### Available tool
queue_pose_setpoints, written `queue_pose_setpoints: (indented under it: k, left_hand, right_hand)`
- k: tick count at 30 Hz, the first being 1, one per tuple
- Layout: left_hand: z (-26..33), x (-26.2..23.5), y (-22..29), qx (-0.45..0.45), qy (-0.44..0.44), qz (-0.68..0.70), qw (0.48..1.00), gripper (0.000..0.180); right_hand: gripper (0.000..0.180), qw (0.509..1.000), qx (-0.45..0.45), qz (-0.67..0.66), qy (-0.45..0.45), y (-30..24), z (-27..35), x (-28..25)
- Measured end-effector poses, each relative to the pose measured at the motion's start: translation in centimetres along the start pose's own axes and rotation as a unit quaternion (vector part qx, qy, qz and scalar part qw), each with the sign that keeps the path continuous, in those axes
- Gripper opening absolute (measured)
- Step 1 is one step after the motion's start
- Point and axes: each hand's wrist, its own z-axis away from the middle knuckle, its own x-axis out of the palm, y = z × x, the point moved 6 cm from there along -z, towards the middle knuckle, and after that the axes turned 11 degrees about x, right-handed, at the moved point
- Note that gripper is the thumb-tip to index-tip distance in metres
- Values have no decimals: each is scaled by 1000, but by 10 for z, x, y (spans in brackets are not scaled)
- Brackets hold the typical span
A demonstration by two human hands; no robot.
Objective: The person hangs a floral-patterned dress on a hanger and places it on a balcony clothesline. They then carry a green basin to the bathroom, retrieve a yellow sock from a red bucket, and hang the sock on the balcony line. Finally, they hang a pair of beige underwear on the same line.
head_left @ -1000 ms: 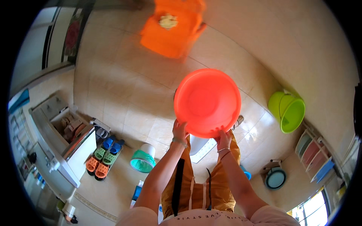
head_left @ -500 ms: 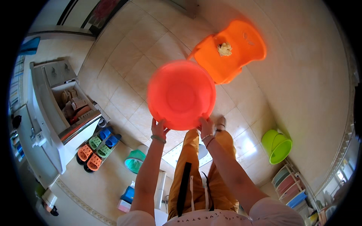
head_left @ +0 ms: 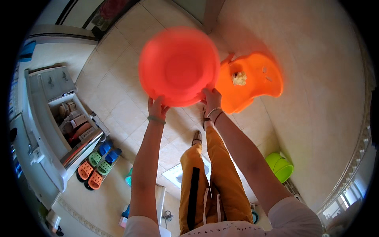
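Observation:
A round red plastic basin point(head_left: 178, 67) is held out in front of me at arm's length, blurred by motion. My left hand point(head_left: 157, 107) grips its near rim on the left, thumb and fingers around the edge. At the near right rim, my right hand point(head_left: 212, 98) is closed on the same basin. The basin looks empty, its inside facing up towards me. Just right of it stands an orange plastic chair point(head_left: 252, 81), partly covered by the basin, with a crumpled cream-coloured cloth-like bundle point(head_left: 239, 78) on its seat.
A cabinet's open drawer point(head_left: 73, 122) full of items juts out at left. Several clogs point(head_left: 98, 164) stand on the floor below it. A lime-green bucket point(head_left: 279, 167) is by the right wall. A white floor fixture point(head_left: 173, 173) lies behind my feet. A doorway point(head_left: 197, 12) is at the far side.
The basin has moved away from me and slightly left, with both hands still on its rim. My legs have stepped forward, and the chair now appears closer.

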Motion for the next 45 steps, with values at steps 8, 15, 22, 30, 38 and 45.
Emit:
queue_pose_setpoints:
  k: [8,15,22,30,38,45]
  left_hand:
    - [-120,54,-38,-12,25,-9,1000,54]
    - [-183,88,-57,-18,-16,-34,999,56]
    - [-209,86,-75,-52,-28,-59,997,65]
    - [-206,85,-84,-47,-77,-49,995,71]
    - [-179,73,-69,-45,52,-134,989,79]
    - [-97,96,-120,-167,-19,-98,981,45]
  right_hand:
    - [34,1000,21,20,-9,-56,-111,24]
    - [33,999,8,-52,-3,-56,-173,24]
    - [33,999,27,-38,27,-47,-195,22]
    - [35,997,54,-54,7,-33,-187,8]
    - [61,932,60,-73,350,-43,-140,-147]
    - [70,911,87,58,399,-57,-180,-163]
